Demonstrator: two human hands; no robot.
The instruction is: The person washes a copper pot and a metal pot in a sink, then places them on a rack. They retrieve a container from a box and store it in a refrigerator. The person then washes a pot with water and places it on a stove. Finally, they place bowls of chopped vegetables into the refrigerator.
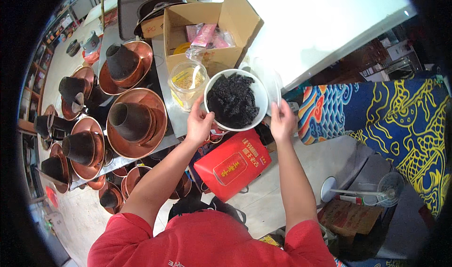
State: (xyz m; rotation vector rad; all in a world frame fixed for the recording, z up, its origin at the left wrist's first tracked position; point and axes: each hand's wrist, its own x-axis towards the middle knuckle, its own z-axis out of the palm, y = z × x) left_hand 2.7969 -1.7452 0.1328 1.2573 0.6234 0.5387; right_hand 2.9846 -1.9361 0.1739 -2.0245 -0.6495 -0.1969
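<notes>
My left hand (199, 121) grips the near left rim of a round white plastic tub (261, 94), thumb up along its side. Dark, crinkled flakes that look like dried seaweed (233, 99) cover most of the tub's inside. At the tub's right, my right hand (283, 122) pinches a translucent plastic lid (274, 85), which stands on edge beside the rim. Just beyond my left hand is a clear plastic jar (187, 96) of pale tan bits, with a white spoon (194, 77) in it.
Copper hot pots (136, 122) with dark chimneys crowd the metal table (166, 104) on the left. Behind the jar stands an opened cardboard box (212, 60) with pink packets. A red gift bag (233, 164) sits below the tub; a fan (388, 189) is at right.
</notes>
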